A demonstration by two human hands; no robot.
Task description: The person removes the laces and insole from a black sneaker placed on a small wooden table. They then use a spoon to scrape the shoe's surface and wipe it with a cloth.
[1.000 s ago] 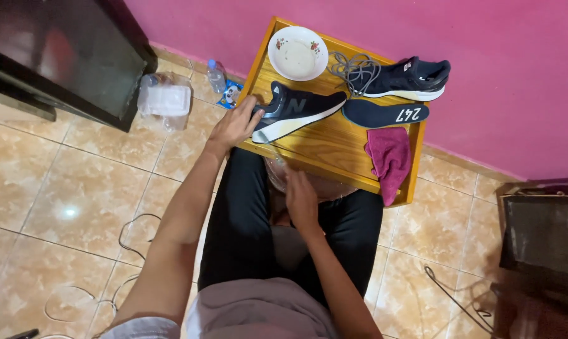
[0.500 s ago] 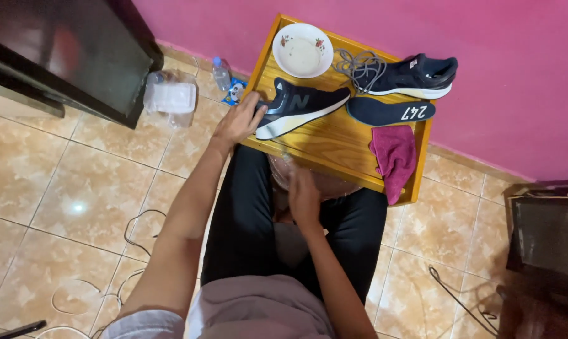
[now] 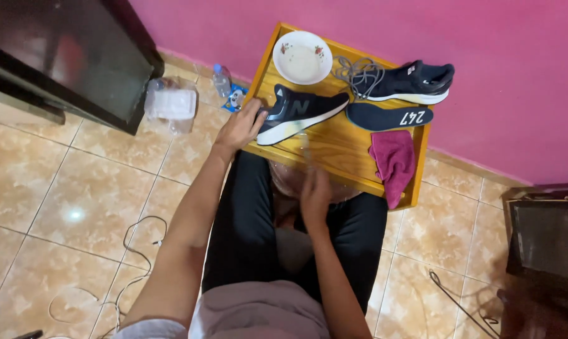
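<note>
Left hand (image 3: 239, 127), fingers curled over the heel, grips the dark sneaker (image 3: 300, 113) at the wooden tray's (image 3: 334, 147) near-left edge; right hand (image 3: 314, 196), finger state indiscernible, hovers blurred above a clear bowl (image 3: 284, 179) off the tray's near edge.

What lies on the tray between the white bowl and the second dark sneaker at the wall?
In the head view, a tangle of grey shoelaces lies between the white bowl and the far sneaker.
</note>
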